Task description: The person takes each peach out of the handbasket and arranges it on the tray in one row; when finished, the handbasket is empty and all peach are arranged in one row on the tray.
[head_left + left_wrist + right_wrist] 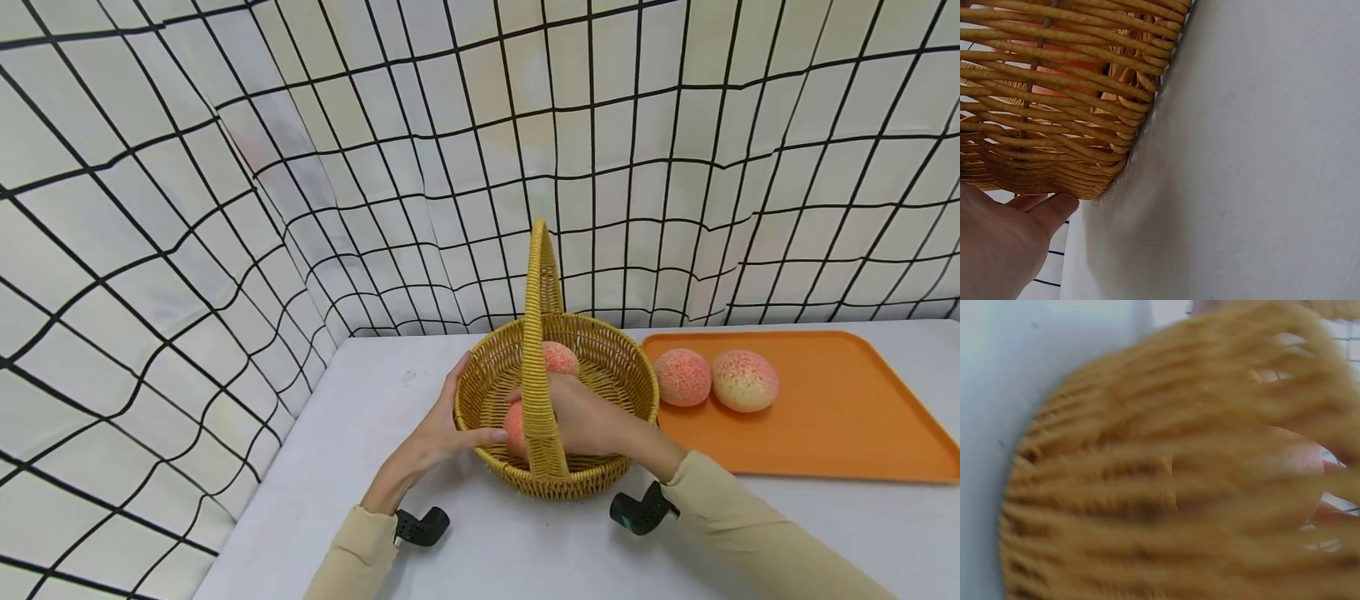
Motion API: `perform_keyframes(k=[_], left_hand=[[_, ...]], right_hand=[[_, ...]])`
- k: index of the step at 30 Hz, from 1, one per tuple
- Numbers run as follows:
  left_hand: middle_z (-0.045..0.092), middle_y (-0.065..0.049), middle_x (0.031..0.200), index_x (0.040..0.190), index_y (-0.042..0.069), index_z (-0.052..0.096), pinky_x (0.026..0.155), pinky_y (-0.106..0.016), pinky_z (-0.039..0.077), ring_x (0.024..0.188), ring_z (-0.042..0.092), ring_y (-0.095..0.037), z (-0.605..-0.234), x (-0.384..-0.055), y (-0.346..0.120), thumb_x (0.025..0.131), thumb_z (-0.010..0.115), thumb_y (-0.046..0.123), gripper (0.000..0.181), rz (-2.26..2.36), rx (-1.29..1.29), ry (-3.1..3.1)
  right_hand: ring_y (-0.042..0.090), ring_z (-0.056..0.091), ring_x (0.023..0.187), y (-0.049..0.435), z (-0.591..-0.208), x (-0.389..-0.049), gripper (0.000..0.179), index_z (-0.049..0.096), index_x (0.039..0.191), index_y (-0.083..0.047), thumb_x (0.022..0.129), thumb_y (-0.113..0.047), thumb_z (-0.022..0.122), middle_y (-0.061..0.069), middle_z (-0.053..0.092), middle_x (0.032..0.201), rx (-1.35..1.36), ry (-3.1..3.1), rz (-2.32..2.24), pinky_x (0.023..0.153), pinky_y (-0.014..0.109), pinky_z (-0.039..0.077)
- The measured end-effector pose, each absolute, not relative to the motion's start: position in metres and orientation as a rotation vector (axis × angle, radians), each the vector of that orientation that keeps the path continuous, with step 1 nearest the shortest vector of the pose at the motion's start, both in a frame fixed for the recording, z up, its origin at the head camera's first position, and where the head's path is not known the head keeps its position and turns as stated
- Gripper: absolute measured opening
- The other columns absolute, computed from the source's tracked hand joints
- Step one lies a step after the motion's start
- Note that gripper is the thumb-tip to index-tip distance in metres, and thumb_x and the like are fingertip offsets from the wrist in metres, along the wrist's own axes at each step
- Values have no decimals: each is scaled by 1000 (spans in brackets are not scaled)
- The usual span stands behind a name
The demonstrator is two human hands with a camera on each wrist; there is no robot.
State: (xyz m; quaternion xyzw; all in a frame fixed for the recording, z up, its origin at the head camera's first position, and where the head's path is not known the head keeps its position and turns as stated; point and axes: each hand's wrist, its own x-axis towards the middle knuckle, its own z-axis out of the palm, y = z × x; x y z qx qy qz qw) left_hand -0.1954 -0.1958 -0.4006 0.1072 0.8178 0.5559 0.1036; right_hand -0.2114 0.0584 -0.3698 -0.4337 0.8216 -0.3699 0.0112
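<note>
A yellow wicker basket (555, 482) with a tall arched handle stands on the table. My left hand (438, 429) holds its left side, fingers along the outer wall and thumb over the rim; the left wrist view shows this hand (1007, 234) against the wickerwork. My right hand (585, 417) reaches into the basket from the right and grips a pink peach (515, 429), partly hidden behind the handle. Through the blurred weave in the right wrist view, the peach (1297, 456) shows with fingers beside it. Another peach (560, 358) lies farther back in the basket.
An orange tray (840, 408) sits right of the basket, with two speckled peaches (682, 377) side by side near its left end. White cloth walls with a black grid (480, 167) rise behind and on the left. The white table (360, 392) lies beneath everything.
</note>
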Motion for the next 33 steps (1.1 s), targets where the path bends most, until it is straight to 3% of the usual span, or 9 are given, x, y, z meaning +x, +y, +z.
perform_keyframes(k=[4, 8, 10, 14, 20, 22, 26, 33], left_hand=[[9, -10, 174, 169, 31, 3, 124, -63, 17, 158, 17, -37, -402, -194, -195, 78, 92, 40, 128, 1651, 311, 2406], [10, -10, 174, 169, 32, 3, 124, -64, 15, 158, 16, -37, -404, -188, -198, 79, 92, 39, 128, 1656, 291, 2407], [10, -10, 174, 169, 33, 2, 124, -64, 15, 158, 15, -36, -404, -187, -199, 79, 92, 39, 127, 1648, 284, 2411], [11, -11, 174, 169, 33, 3, 124, -64, 17, 158, 17, -36, -400, -189, -197, 79, 91, 39, 126, 1634, 286, 2414], [11, -11, 174, 169, 34, 3, 124, -63, 16, 158, 18, -35, -398, -192, -196, 77, 92, 41, 128, 1638, 291, 2404], [11, -11, 174, 169, 34, 3, 124, -63, 16, 158, 17, -36, -398, -193, -196, 78, 92, 41, 128, 1638, 289, 2404], [11, -11, 174, 169, 35, 3, 124, -63, 16, 158, 17, -36, -398, -193, -196, 79, 92, 39, 126, 1636, 284, 2407], [11, -10, 174, 169, 34, 3, 124, -64, 15, 158, 18, -35, -398, -193, -194, 79, 91, 36, 126, 1635, 290, 2410]], right_hand=[[22, 62, 116, 77, -358, -209, 58, 69, 129, -8, 78, -23, 95, 4, 67, 127, -1275, 2661, -1182, 96, 42, 56], [31, 62, 119, 103, -347, -203, 66, 68, 135, -12, 76, -18, 95, 8, 60, 138, -1157, 2707, -1294, 89, 46, 60], [29, 62, 116, 119, -342, -199, 66, 67, 135, -16, 76, -16, 95, 5, 59, 137, -1096, 2723, -1354, 87, 46, 60], [16, 59, 115, 156, -332, -187, 65, 66, 136, -17, 77, -12, 95, 1, 58, 134, -1051, 2752, -1482, 91, 33, 59], [5, 61, 107, 230, -326, -172, 72, 62, 142, -26, 79, -16, 95, -1, 59, 134, -734, 2944, -1408, 83, 17, 54], [0, 58, 109, 254, -331, -171, 74, 61, 143, -25, 78, -13, 94, -5, 59, 135, -696, 3011, -1366, 83, 10, 50], [-2, 51, 121, 291, -348, -174, 84, 59, 143, -7, 68, 13, 91, -6, 56, 137, -798, 2981, -1514, 91, 1, 42], [-4, 54, 114, 337, -374, -177, 89, 57, 141, -1, 62, 20, 91, -9, 58, 133, -682, 3015, -1568, 87, 1, 43]])
